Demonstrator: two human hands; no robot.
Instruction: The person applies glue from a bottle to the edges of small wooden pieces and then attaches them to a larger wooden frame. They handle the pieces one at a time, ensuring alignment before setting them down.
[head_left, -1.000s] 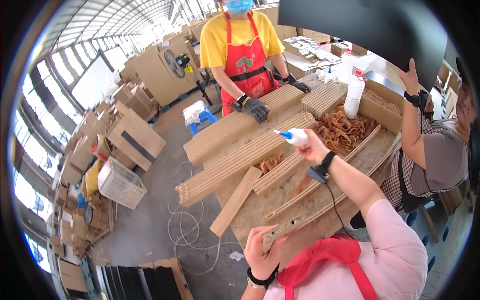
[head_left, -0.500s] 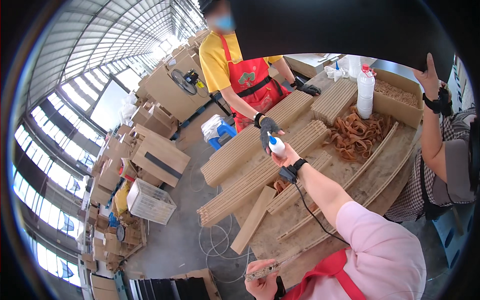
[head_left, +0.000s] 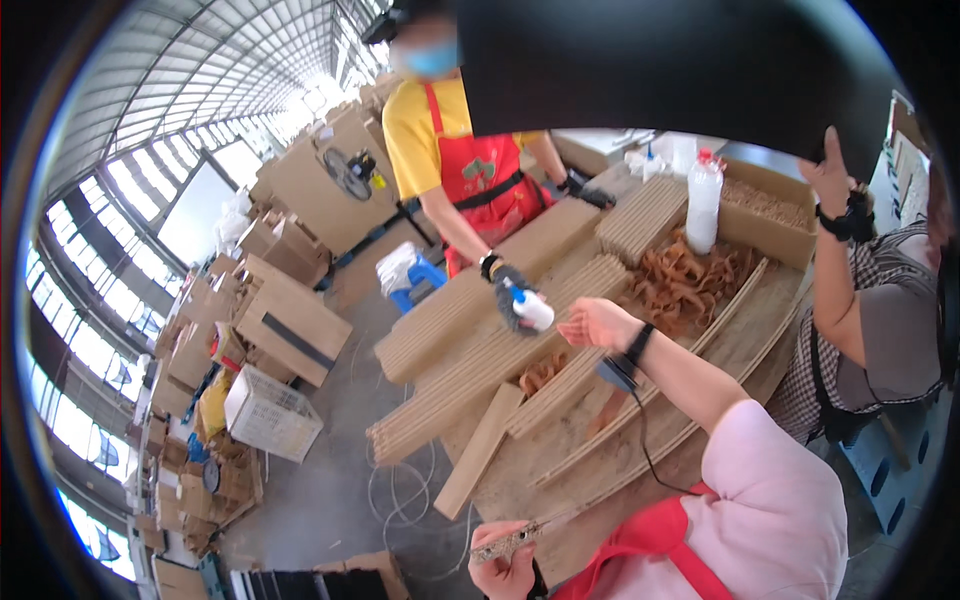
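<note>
Blue-tipped bottle point(head_left: 536, 314) tilted, tip point(head_left: 516, 294) toward upper left, long axis diagonal.

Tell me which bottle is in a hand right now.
The blue-tipped white bottle, in the yellow-shirted person's gloved right hand; the tall red-capped bottle stands by the brown strips, unheld.

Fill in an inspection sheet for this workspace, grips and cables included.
Surface: patchy brown wooden tabletop, partly covered.
Job's things: white squeeze bottle with blue nozzle, in a co-worker's grey glove; bundled ridged light-wood strips.
Clutter: tangled flat brown bands; pale plastic bottle with red cap, upright.
Grips: left grip closed on narrow speckled wood strip; right grip open, beside squeeze bottle.
Cables: thin black cable at right wrist; pale looped line on floor.
Surroundings: black panel, upper right; brown cardboard boxes, left.
</note>
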